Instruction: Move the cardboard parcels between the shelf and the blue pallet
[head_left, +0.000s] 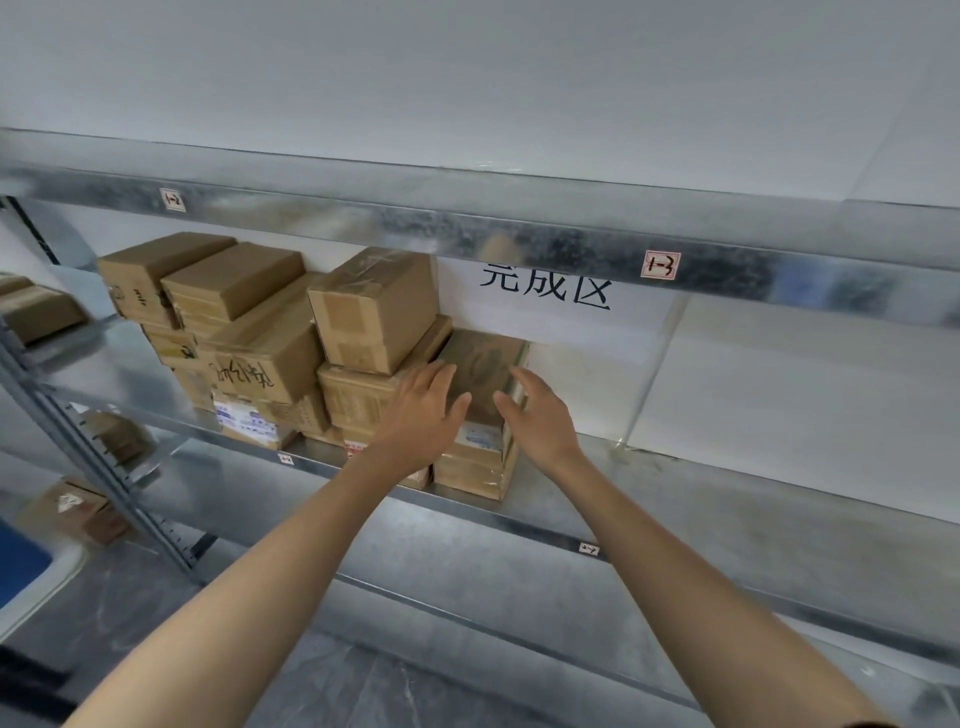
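Observation:
Several brown cardboard parcels are stacked on the metal shelf (675, 499). The rightmost stack is topped by a parcel (483, 364) with dark scribbles on it. My left hand (423, 410) reaches to that parcel's left front with fingers straight, touching or just off it. My right hand (535, 415) is at its right front corner, fingers relaxed and spread, holding nothing. A taller parcel (374, 312) sits on the neighbouring stack to the left. A blue patch (21, 566) shows at the far left edge, low down.
The shelf's upper beam (519, 223) carries small labels. A white sign with black characters (545, 291) hangs behind the parcels. The shelf stretches bare to the right of the stacks. More parcels (72, 509) lie on lower levels at the left, behind a slanted upright (98, 457).

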